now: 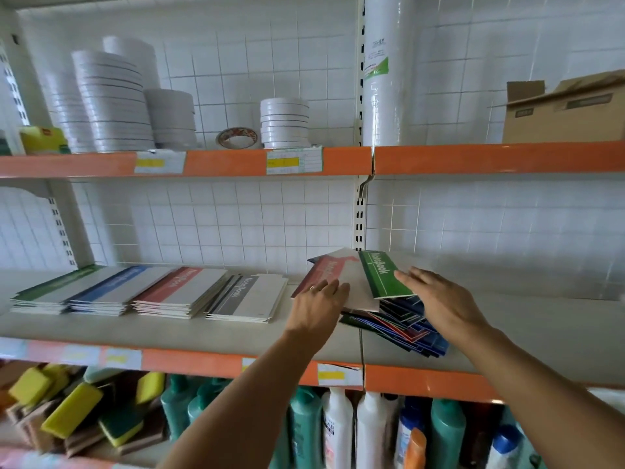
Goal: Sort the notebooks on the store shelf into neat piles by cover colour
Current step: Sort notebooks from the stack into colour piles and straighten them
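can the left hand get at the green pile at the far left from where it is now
Probably not without shifting over: the left hand rests on the red notebook, and the blue, red and grey piles lie between it and the green pile.

My right hand (436, 296) covers part of the green notebook (382, 275); beneath that notebook the mixed heap (402, 323) hides most of its covers.

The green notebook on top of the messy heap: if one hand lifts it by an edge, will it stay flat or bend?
The green notebook looks thin with a soft cover, so it would probably sag. It seems light. Its glossy cover lies tilted on the unsorted heap, so it may slide when the right hand pushes it.
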### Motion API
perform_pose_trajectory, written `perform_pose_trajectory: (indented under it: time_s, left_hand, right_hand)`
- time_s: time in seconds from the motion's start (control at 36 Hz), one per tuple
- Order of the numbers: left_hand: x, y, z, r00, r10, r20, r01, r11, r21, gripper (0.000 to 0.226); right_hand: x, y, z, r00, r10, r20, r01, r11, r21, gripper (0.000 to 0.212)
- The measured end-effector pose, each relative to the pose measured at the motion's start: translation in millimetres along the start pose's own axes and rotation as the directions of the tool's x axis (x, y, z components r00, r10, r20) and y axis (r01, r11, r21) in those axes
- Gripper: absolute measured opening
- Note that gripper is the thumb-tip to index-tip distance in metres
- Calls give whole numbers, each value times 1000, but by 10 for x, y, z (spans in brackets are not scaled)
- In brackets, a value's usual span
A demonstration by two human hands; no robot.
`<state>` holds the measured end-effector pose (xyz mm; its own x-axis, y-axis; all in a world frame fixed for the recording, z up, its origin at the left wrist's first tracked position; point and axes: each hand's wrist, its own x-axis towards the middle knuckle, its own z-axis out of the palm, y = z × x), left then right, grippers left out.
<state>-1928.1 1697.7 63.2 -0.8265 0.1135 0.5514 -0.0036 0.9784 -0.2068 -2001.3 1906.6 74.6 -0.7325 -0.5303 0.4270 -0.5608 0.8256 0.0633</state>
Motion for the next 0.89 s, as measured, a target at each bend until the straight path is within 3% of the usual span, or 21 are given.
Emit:
perform_pose_trajectory:
  time_s: [0.17,0.28,0.33,0.44,0.56,0.67,0.75,0.81,0.89]
  left_hand:
    - [-326,-349,-16,998,-40,-39,39,999,-6,42]
    - [-518,-650,-67,997,-58,-56,57,998,-11,19]
    - [-625,-816,-50,995,-85,-58,84,996,-31,38]
    - [-849,-1152,-2,994,-100,-35,100,995,6,46]
    - [-1094,-1547,-23,988,-152,-15,152,988,11,49]
    - [-1329,-1955,-8,970,-201,137,200,980,16,48]
    - [-1503,-2339,72,964,-236,124,234,972,36,48]
    - [-1578,-2541,73,976,-213,40,214,976,-43,42]
    - [-1689,-2835,109,980,-185,68,184,983,14,43]
  right_hand:
    - [79,-299,-8,999,-36,-17,36,999,21,80]
    - [142,-633,-68,995,-95,-29,96,995,15,77]
    - [172,-799,-78,989,-141,-39,142,989,39,76]
    - [292,-1153,7,980,-191,-58,195,976,97,77]
    - [521,-1483,242,958,-228,-175,238,970,42,86]
    - [692,-1910,386,942,-259,-215,261,965,-18,88]
    - [760,-2238,482,942,-260,-212,263,965,-14,89]
    - [764,-2423,546,950,-239,-202,244,970,2,89]
    - [789,-2625,701,969,-183,-165,190,981,28,90]
